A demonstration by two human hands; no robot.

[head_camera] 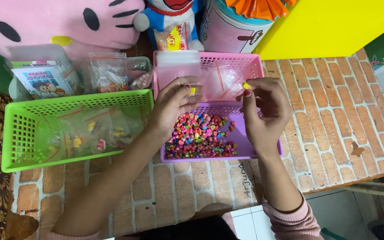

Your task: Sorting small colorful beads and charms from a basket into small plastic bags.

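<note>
My left hand [172, 104] and my right hand [263, 109] are raised over a purple basket [263, 151] that holds several small colourful pieces [198, 135]. Between them they hold a small clear plastic bag [221, 84] with a red zip strip, one hand on each side. My left fingertips pinch a tiny yellow piece [192, 91] at the bag's edge. My right fingertips pinch a yellow and red piece [246, 86] at the other edge.
A pink basket [250, 62] with clear bags stands behind the purple one. A green basket [32, 133] with filled small bags sits at the left. Plush toys, a booklet [43, 80] and loose bags line the back. The brick-patterned table [334, 111] ends at the right and front.
</note>
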